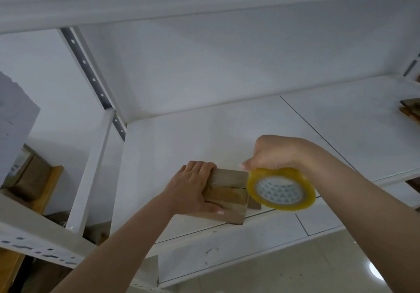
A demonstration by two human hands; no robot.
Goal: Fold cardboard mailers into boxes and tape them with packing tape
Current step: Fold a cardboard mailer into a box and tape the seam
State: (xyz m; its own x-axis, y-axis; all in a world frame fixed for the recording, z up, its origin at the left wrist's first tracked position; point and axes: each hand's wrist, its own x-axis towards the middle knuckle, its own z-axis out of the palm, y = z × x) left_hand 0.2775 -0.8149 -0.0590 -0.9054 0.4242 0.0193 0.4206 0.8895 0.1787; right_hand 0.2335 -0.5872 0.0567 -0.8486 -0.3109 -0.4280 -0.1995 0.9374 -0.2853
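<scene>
Here the left hand (193, 188) grips a small cardboard box (229, 196) from its left side, fingers curled over the far edge and thumb along the near edge; the box rests on a white shelf (227, 129), close to the front lip. Just right of it the right hand (276, 154) clasps a roll of yellowish packing tape (281, 188), which hangs below the fist and touches the box's right end; beyond that hand, far right, more cardboard pieces (411, 109) lie on the same shelf.
</scene>
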